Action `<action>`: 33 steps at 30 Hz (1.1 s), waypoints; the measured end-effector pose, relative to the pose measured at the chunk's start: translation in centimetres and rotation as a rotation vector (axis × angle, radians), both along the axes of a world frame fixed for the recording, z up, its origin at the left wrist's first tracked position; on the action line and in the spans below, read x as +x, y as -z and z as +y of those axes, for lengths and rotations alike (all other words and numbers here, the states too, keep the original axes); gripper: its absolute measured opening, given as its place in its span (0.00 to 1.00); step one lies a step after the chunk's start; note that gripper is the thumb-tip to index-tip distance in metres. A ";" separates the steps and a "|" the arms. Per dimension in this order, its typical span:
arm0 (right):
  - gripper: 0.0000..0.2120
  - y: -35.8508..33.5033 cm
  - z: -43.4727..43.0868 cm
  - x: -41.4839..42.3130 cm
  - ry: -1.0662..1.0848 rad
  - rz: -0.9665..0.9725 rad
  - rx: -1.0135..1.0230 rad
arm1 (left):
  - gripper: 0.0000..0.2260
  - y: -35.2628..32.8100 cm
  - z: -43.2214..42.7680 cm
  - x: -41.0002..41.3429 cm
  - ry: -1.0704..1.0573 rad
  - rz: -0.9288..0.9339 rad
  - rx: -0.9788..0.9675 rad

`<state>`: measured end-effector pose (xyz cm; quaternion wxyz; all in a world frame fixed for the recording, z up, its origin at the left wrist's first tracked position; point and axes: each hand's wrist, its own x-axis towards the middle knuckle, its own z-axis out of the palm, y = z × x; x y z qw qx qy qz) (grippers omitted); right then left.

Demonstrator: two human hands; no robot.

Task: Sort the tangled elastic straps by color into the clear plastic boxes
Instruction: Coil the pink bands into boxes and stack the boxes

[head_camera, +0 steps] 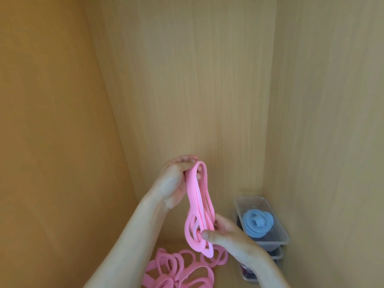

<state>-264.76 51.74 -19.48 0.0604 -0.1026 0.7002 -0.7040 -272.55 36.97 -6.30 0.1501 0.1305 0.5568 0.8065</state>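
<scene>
Your left hand (176, 181) is raised inside a wooden cupboard (187, 80), fingers curled round the top of a pink strap bundle (197, 204). Holding it high lets the bundle hang away from the rest, so its loops fall open and can be read. Your right hand (226, 233) sits lower and pinches the bottom loops between thumb and fingers, probably to draw one strap out of the knot.

The bundle is soft, flat, matte pink elastic, several long loops doubled together. Beneath it, a pink pile (180, 271) of more loops lies on the cupboard floor.

In the right corner stands a clear box (280, 235) holding coiled blue straps (257, 223). It seems to rest on a lower box (276, 256) with dark contents, too hidden to name.
</scene>
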 end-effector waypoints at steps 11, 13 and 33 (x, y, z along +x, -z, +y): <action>0.21 -0.1 -1.3 -0.2 0.078 -0.061 -0.010 | 0.03 0.2 1.5 -0.8 -0.166 -0.232 0.141; 0.17 0.4 -1.5 -0.3 0.119 -0.093 -0.097 | 0.03 0.2 1.3 -1.0 -0.153 -0.263 0.133; 0.09 1.4 -0.4 -1.6 0.180 -0.375 -0.068 | 0.46 13.8 -2.2 2.3 0.037 0.262 -0.890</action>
